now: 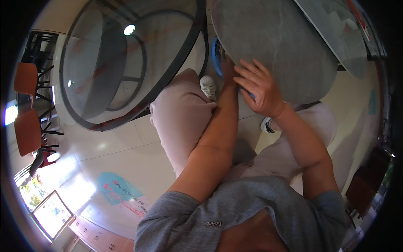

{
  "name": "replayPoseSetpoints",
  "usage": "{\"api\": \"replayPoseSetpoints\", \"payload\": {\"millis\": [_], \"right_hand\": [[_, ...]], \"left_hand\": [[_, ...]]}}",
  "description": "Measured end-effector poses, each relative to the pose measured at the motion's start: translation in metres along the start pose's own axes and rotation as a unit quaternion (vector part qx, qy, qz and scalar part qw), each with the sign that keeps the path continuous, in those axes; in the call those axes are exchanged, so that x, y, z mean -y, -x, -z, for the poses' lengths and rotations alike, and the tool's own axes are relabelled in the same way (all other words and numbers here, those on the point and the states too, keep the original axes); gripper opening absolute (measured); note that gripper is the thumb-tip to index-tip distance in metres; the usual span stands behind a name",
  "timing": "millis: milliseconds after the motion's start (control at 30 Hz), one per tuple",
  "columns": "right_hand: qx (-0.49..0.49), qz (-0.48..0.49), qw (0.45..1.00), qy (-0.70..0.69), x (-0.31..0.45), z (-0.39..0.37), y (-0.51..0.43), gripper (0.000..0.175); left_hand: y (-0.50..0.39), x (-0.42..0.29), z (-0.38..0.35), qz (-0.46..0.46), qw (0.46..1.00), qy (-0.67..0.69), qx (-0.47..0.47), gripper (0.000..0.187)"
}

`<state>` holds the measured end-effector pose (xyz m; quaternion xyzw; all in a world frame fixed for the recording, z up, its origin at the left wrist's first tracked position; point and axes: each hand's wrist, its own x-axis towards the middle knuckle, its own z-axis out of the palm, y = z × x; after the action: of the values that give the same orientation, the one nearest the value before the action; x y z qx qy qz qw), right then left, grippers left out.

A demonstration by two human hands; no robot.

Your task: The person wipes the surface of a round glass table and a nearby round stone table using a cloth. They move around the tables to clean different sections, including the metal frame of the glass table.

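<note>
My left hand (229, 68) reaches down past the curved edge of a grey tabletop (283, 47). Its fingers are mostly hidden in shadow, at a blue round rim (216, 58) that looks like a basin or bucket. Whether they hold anything cannot be made out. Over the near left edge of the tabletop is my right hand (259, 89), fingers spread and nothing in them. I cannot tell whether it touches the surface. More blue shows just under its thumb.
A round glass-topped table (148, 44) with a dark rim stands close on the left, against my knee. Beyond it are orange chairs (27, 132) with black legs. Another grey panel (349, 50) lies at the upper right. Wooden drawers (97, 237) line the lower left.
</note>
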<state>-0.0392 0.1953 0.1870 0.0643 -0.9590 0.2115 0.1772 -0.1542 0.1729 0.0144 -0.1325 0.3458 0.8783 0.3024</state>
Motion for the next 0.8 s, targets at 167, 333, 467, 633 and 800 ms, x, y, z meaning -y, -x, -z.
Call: {"api": "replayPoseSetpoints", "payload": {"millis": [167,333,467,633,800], "right_hand": [[0.006,-0.005,1.000,0.017,0.002,-0.002,0.000,0.025],[0.016,-0.018,0.999,0.027,0.005,0.003,-0.005,0.024],[0.031,-0.018,0.999,0.006,0.006,0.006,-0.009,0.026],[0.040,-0.008,0.999,0.001,0.000,0.008,-0.005,0.031],[0.065,-0.007,0.998,-0.020,0.000,0.012,-0.004,0.028]], "left_hand": [[-0.021,0.005,0.010,0.002,0.999,0.026,-0.032,0.041],[-0.040,0.009,0.014,0.003,0.997,0.043,-0.057,0.041],[-0.058,0.004,0.026,-0.006,0.995,0.049,-0.082,0.041],[-0.087,0.010,0.040,0.013,0.994,0.046,-0.101,0.041],[-0.111,0.005,0.054,0.054,0.993,0.035,-0.098,0.041]]}}
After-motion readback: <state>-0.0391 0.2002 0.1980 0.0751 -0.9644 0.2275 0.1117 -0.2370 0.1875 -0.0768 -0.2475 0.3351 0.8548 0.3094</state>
